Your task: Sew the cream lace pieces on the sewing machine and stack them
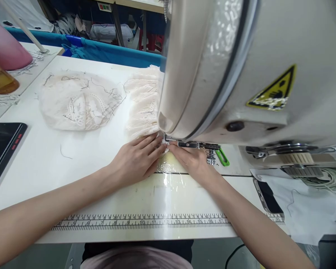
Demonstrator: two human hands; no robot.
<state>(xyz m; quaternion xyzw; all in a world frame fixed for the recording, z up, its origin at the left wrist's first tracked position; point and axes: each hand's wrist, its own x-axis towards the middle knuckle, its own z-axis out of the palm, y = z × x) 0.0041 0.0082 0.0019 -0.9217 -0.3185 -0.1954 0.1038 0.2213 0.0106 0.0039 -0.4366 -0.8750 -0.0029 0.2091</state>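
Two hands flat on table [72, 164], fingers together, gripping nothing. Left hand [136, 160] and right hand [192, 160] press lace [142, 104] at fingertips, under sewing machine [240, 67]. One ruler [140, 221] printed on table edge, nearer than wrists. One phone [267, 196] right of right wrist; one tablet [1, 147] far left. One lace pile [78, 101] beyond left hand. Farther: blue bin [114, 52], contents unclear.

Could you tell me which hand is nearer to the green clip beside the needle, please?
Right. The right hand lies just left of the green clip; the left hand lies farther left, beyond it.
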